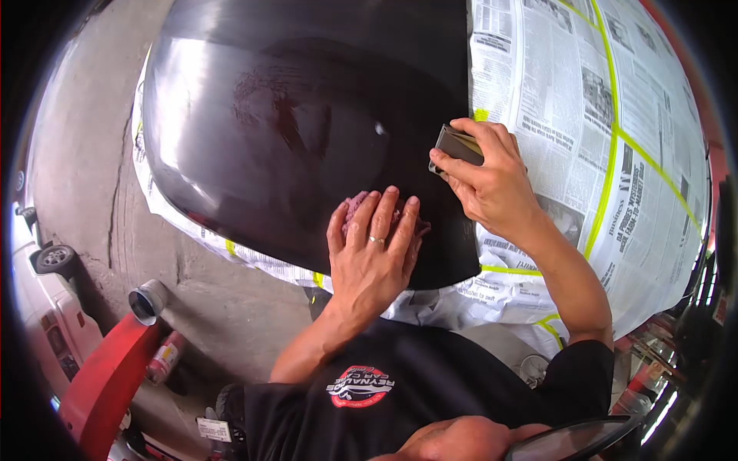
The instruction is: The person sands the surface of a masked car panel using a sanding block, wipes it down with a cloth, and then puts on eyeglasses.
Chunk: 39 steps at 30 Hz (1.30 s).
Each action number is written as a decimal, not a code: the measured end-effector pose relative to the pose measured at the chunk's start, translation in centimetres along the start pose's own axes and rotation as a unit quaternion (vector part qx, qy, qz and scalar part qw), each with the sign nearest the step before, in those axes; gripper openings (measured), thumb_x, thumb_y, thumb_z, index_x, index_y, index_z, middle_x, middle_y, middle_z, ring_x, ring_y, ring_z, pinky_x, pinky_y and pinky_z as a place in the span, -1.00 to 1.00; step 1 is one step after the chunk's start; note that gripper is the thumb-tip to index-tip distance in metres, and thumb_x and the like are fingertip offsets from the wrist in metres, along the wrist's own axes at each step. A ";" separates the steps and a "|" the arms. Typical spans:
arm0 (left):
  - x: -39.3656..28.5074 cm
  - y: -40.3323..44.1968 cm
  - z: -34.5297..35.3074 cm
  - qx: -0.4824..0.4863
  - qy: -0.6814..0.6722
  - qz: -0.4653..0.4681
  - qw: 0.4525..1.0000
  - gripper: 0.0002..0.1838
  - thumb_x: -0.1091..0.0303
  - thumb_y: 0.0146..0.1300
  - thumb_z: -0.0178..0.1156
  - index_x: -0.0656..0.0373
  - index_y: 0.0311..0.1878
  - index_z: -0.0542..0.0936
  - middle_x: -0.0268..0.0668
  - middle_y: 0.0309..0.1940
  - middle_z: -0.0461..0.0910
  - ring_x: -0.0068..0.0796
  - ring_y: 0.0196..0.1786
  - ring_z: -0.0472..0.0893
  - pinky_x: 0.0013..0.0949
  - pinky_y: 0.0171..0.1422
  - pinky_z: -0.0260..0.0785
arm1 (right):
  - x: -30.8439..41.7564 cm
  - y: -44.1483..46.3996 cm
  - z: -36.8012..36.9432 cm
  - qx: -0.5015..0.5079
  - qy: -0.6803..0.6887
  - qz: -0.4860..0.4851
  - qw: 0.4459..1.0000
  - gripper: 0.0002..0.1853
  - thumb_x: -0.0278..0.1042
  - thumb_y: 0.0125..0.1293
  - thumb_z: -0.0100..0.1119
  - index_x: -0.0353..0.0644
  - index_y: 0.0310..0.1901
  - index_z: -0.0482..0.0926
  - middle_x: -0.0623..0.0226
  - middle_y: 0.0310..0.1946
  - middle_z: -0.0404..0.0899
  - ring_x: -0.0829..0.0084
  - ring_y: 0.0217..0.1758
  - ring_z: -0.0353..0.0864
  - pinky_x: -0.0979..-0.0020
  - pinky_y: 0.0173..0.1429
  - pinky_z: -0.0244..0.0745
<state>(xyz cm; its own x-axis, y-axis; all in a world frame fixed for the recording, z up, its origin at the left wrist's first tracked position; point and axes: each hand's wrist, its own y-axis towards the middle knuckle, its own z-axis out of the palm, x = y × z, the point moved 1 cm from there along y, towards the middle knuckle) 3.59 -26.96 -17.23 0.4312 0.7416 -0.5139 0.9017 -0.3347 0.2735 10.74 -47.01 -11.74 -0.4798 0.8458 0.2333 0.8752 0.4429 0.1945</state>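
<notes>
A glossy black car body panel (307, 92) fills the upper middle of the head view, with brownish wet-looking smears on its surface. My left hand (373, 242), with a ring on one finger, presses a bunched pinkish cloth (355, 206) onto the panel's near part. The cloth is mostly hidden under the fingers. My right hand (492, 173) grips a small dark sanding block (460, 146) between thumb and fingers, at the panel's right edge. Whether the block touches the panel, I cannot tell.
Newspaper (538, 100) joined with yellow tape (613, 92) covers the area right of the panel and borders its left and near edges. On the left, a red curved part (111, 384), an open can (147, 300) and a white vehicle (58, 323) stand over the concrete floor (100, 177).
</notes>
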 end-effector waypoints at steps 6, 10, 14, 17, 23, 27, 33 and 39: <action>0.2 -0.1 0.0 0.001 -0.008 -0.005 1.000 -0.44 0.18 0.20 0.45 -0.05 0.30 0.64 -0.28 0.36 0.53 -0.23 0.38 0.48 0.07 0.52 0.15 | -0.2 5.2 3.5 -0.035 0.021 -0.022 0.999 -0.71 -0.45 0.14 0.50 -0.07 -0.06 0.81 0.17 0.16 0.61 0.10 0.16 0.57 0.17 0.24 0.51; 0.3 -0.1 0.0 0.012 -0.006 0.005 1.000 -0.44 0.15 0.24 0.40 -0.04 0.33 0.61 -0.28 0.36 0.53 -0.25 0.38 0.48 0.09 0.55 0.12 | -0.8 1.2 1.7 -0.037 -0.021 -0.022 0.999 -0.70 -0.43 0.14 0.50 -0.09 -0.05 0.80 0.19 0.20 0.61 0.11 0.16 0.57 0.15 0.22 0.52; 0.5 -0.1 0.0 0.020 -0.009 0.008 1.000 -0.43 0.15 0.23 0.41 -0.04 0.33 0.61 -0.27 0.36 0.53 -0.25 0.38 0.48 0.10 0.54 0.13 | 0.1 3.6 2.6 -0.033 -0.026 -0.031 0.999 -0.68 -0.44 0.09 0.51 -0.08 -0.06 0.80 0.26 0.22 0.60 0.13 0.19 0.56 0.12 0.26 0.49; 0.5 -0.2 0.1 0.007 0.002 0.014 1.000 -0.42 0.18 0.20 0.43 -0.04 0.32 0.62 -0.28 0.38 0.51 -0.23 0.41 0.44 0.06 0.54 0.10 | 0.2 5.1 3.8 -0.041 -0.018 -0.057 0.997 -0.66 -0.47 0.07 0.50 -0.08 -0.06 0.80 0.27 0.25 0.60 0.13 0.23 0.55 0.12 0.30 0.46; 0.5 0.3 -0.1 0.025 0.006 0.020 0.999 -0.43 0.17 0.23 0.43 -0.04 0.33 0.62 -0.27 0.38 0.51 -0.21 0.40 0.45 0.06 0.53 0.10 | -1.0 1.9 1.4 -0.009 -0.008 -0.052 0.999 -0.71 -0.55 0.11 0.39 -0.13 -0.09 0.78 0.28 0.23 0.62 0.14 0.28 0.55 0.13 0.37 0.39; 0.1 -0.1 -0.1 0.028 0.024 0.024 0.999 -0.44 0.21 0.26 0.40 -0.02 0.34 0.61 -0.25 0.38 0.50 -0.18 0.41 0.43 0.04 0.53 0.11 | -1.4 4.7 3.4 -0.049 0.043 -0.097 0.993 -0.71 -0.58 0.08 0.34 -0.14 -0.12 0.78 0.31 0.19 0.64 0.16 0.27 0.56 0.13 0.34 0.41; 0.0 -0.3 0.1 0.030 0.019 0.015 0.999 -0.43 0.23 0.28 0.37 0.01 0.38 0.58 -0.22 0.41 0.48 -0.15 0.44 0.41 0.05 0.55 0.08 | -1.5 4.3 3.0 -0.035 0.025 -0.098 0.994 -0.72 -0.60 0.08 0.32 -0.12 -0.15 0.80 0.35 0.20 0.65 0.20 0.29 0.56 0.17 0.35 0.43; 0.1 0.1 0.1 0.036 0.023 0.017 0.999 -0.41 0.23 0.28 0.36 0.03 0.39 0.56 -0.20 0.43 0.45 -0.13 0.45 0.40 0.06 0.56 0.08 | -2.8 1.0 1.3 -0.028 0.003 -0.062 0.998 -0.72 -0.59 0.03 0.32 -0.12 -0.19 0.79 0.35 0.19 0.65 0.20 0.29 0.56 0.16 0.34 0.45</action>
<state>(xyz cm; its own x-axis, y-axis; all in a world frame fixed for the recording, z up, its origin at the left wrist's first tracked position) 3.71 -26.96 -17.37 0.4609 0.7546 -0.4671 0.8873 -0.3997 0.2300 13.04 -48.54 -13.46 -0.5851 0.7836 0.2088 0.8040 0.5267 0.2761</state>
